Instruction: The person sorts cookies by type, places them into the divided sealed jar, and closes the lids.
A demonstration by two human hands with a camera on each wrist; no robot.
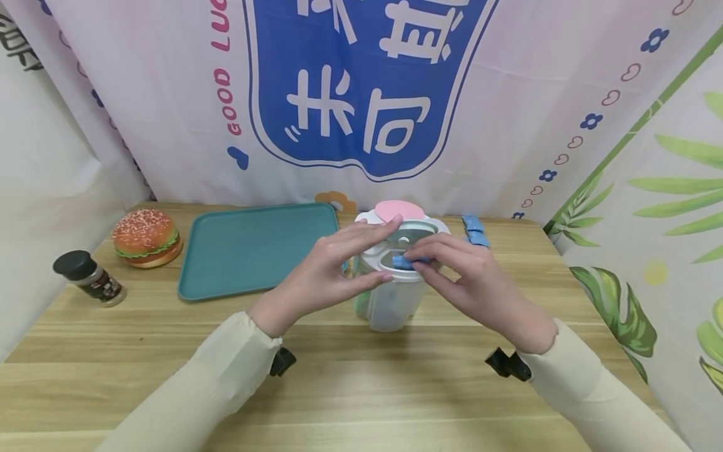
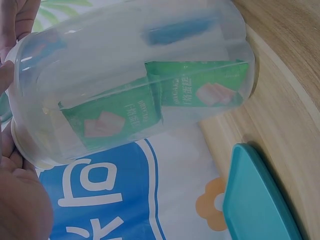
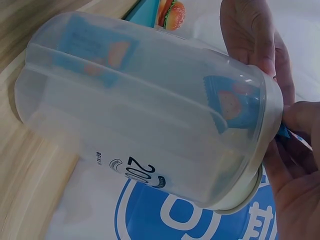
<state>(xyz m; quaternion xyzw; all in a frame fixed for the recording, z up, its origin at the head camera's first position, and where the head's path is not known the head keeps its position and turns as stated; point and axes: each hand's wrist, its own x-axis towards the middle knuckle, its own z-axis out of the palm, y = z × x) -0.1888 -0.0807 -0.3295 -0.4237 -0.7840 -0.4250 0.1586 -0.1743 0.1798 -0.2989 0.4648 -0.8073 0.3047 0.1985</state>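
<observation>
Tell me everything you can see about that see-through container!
The container looks like cloudy plastic, with black printing and a white lid bearing a pink cover and a raised flap. It stands upright on the table, holding green packets and blue packets. The left hand seems to touch its lid; the right hand pinches a blue packet at its opening.

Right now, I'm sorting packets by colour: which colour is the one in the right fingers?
Blue; the packet shows best in the head view.
</observation>
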